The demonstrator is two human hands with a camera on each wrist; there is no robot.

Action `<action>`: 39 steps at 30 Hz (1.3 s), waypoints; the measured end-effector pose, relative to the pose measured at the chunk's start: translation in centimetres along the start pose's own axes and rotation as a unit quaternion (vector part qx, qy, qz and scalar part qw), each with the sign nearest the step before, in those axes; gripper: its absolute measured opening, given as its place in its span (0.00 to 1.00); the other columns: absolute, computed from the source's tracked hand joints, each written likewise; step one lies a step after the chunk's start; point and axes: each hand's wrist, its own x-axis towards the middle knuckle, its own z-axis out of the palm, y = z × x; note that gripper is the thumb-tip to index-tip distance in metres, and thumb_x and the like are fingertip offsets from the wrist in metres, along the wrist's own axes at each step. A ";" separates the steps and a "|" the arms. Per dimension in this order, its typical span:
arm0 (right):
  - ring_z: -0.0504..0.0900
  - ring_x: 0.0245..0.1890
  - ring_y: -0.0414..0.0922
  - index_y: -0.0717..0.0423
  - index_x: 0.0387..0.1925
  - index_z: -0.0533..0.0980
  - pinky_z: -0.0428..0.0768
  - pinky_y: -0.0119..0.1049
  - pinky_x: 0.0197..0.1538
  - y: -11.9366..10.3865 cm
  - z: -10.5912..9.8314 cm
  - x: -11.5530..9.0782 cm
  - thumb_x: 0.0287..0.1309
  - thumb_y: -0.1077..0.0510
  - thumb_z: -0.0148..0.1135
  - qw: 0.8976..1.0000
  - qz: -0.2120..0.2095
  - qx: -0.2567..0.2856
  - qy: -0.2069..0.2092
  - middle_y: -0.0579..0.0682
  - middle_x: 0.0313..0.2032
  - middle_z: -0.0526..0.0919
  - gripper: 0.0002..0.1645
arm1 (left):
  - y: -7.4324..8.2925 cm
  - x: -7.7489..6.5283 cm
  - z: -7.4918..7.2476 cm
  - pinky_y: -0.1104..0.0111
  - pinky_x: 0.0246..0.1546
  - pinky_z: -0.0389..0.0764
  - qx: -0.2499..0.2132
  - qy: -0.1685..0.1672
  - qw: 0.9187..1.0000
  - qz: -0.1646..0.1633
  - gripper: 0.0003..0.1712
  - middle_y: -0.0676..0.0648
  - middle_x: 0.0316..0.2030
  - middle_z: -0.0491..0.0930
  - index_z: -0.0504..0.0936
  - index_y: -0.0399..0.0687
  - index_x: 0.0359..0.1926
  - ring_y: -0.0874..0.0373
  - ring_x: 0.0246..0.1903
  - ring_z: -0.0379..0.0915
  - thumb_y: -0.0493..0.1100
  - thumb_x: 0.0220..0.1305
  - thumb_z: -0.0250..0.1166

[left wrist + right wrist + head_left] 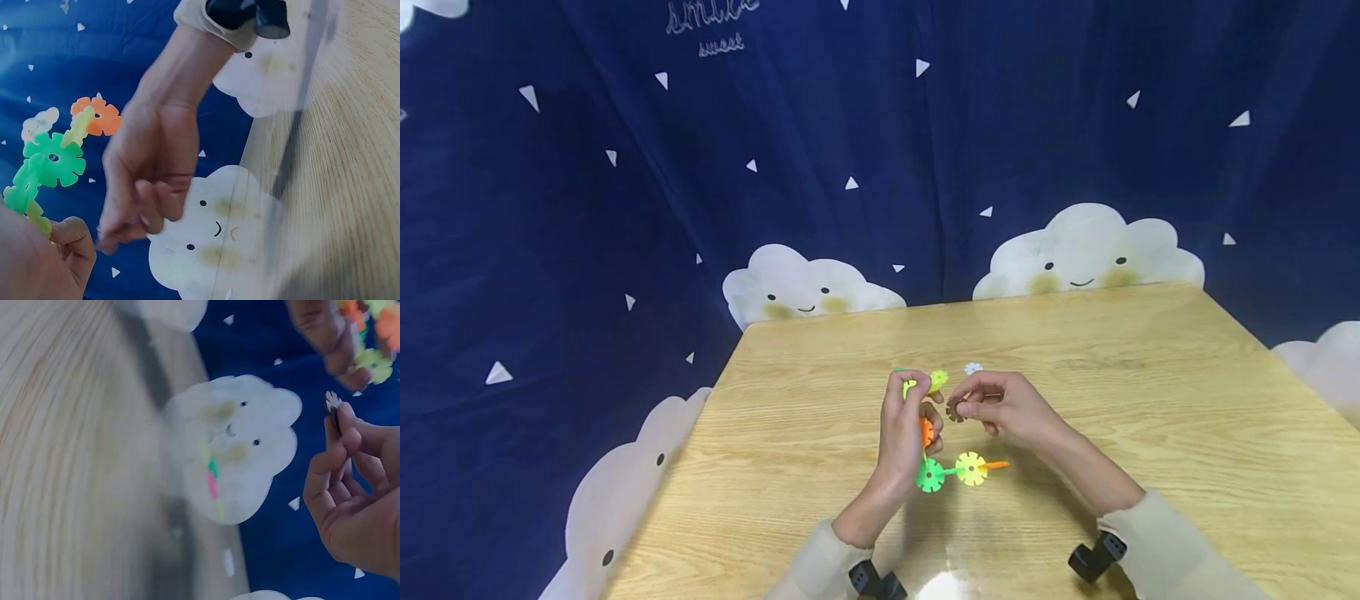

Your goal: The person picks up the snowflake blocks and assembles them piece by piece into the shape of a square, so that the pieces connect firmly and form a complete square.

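Head: curled hands (pixel 898 433) (pixel 1017 408) grip discs (pixel 954 410).

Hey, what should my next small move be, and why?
I'd probably bring the brown notched disc closer to the chain of green, yellow and orange notched plastic discs and line up their notches: your right hand pinches the brown disc, which is apart from the chain, while your left hand holds the chain.
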 end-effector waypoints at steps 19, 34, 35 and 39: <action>0.68 0.16 0.37 0.63 0.39 0.80 0.73 0.31 0.22 -4.0 0.1 -1.4 0.65 0.58 0.71 0.991 -0.009 0.106 0.086 0.47 0.34 0.89 0.11 | 0.1 -0.3 0.4 0.76 0.14 0.61 -0.002 -0.031 0.999 -0.006 0.15 0.50 0.32 0.74 0.68 0.46 0.51 0.64 0.17 0.60 0.53 0.79 0.52; 0.68 0.14 0.37 0.55 0.31 0.79 0.72 0.29 0.20 -4.5 0.4 -1.3 0.65 0.61 0.71 0.988 -0.009 0.134 0.078 0.47 0.34 0.91 0.07 | 0.0 -0.4 0.4 0.75 0.14 0.62 -0.005 -0.065 0.998 0.009 0.19 0.51 0.30 0.72 0.67 0.43 0.51 0.63 0.17 0.59 0.55 0.79 0.50; 0.68 0.14 0.37 0.55 0.31 0.79 0.72 0.29 0.20 -4.5 0.5 -1.3 0.65 0.61 0.71 0.988 -0.009 0.136 0.078 0.47 0.33 0.90 0.07 | 0.0 -0.3 0.5 0.75 0.14 0.62 -0.003 -0.066 0.998 0.010 0.19 0.51 0.29 0.72 0.67 0.43 0.51 0.63 0.17 0.59 0.55 0.79 0.50; 0.69 0.14 0.37 0.55 0.31 0.79 0.72 0.29 0.20 -4.5 0.8 -1.3 0.65 0.61 0.71 0.987 -0.009 0.141 0.083 0.47 0.33 0.90 0.08 | 0.0 -0.4 0.5 0.75 0.15 0.64 0.005 -0.070 0.997 0.014 0.19 0.50 0.28 0.72 0.67 0.43 0.51 0.63 0.16 0.59 0.55 0.80 0.51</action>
